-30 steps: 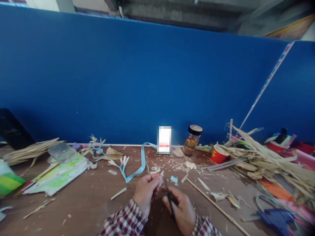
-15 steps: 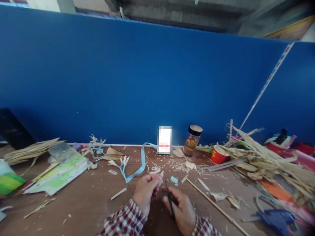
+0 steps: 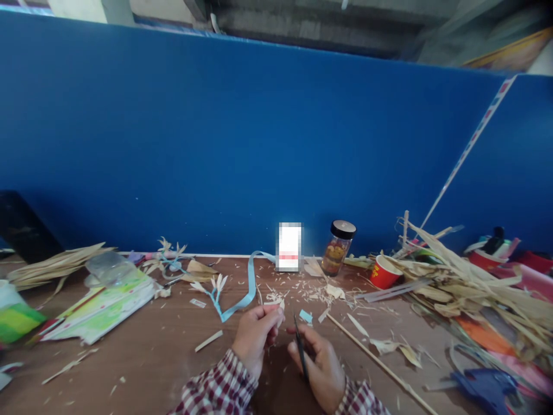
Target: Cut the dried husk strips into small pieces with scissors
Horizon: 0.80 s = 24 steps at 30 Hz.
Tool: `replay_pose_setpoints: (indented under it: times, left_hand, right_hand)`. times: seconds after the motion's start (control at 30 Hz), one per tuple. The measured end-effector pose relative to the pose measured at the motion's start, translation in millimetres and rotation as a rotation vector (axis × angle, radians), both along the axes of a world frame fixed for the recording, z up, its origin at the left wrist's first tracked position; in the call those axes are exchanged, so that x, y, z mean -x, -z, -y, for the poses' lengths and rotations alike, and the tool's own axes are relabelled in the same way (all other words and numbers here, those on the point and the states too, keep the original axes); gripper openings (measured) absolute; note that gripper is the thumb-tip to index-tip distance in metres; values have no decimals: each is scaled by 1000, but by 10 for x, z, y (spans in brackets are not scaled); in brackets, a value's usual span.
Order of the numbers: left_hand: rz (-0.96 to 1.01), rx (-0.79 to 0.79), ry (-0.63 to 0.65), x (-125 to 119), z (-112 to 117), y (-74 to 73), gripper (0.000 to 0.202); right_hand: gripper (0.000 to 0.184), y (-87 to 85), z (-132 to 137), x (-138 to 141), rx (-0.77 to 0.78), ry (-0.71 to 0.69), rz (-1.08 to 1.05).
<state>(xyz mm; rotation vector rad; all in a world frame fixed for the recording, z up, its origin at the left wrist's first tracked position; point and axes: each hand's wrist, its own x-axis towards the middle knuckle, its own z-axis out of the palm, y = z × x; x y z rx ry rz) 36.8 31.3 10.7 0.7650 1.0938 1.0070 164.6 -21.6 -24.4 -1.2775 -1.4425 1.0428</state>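
My left hand (image 3: 256, 335) is closed, pinching a small pale piece of dried leaf (image 3: 280, 304) between thumb and fingertips above the brown table (image 3: 142, 357). My right hand (image 3: 322, 369) sits just to its right, fingers wrapped around thin dark scissors (image 3: 300, 347) whose tip points up toward the leaf piece. A light blue ribbon (image 3: 248, 288) curls across the table just beyond my left hand. Pale shavings lie scattered around both hands.
A blue partition (image 3: 242, 144) stands behind the table. A jar with a black lid (image 3: 338, 246), a red cup (image 3: 382, 271), a heap of dried leaves (image 3: 466, 282), a long thin stick (image 3: 375, 360), a blue glue gun (image 3: 486, 385), and booklets (image 3: 101, 308) lie around.
My right hand and the scissors have shifted slightly, the tip now a little lower and further from the leaf piece. My left hand stays almost still.
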Motion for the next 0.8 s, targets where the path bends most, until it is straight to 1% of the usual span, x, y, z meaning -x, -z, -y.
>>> replay_pose_setpoints:
  times: [0.13, 0.23, 0.47, 0.63, 0.8]
  left_hand:
    - [15, 20, 12, -17, 21, -19, 16]
    - [19, 25, 28, -30, 38, -24, 15]
    - [-12, 7, 37, -33, 39, -5, 15]
    - [-32, 0, 34, -40, 36, 2, 16]
    - [-43, 18, 41, -45, 41, -3, 16]
  right_hand:
    - [24, -94, 18, 12, 1, -58, -6]
    - [22, -130, 36, 14, -4, -82, -25]
    - [24, -96, 37, 18, 23, -65, -74]
    - [21, -120, 29, 22, 19, -64, -54]
    - [21, -128, 40, 22, 7, -68, -78]
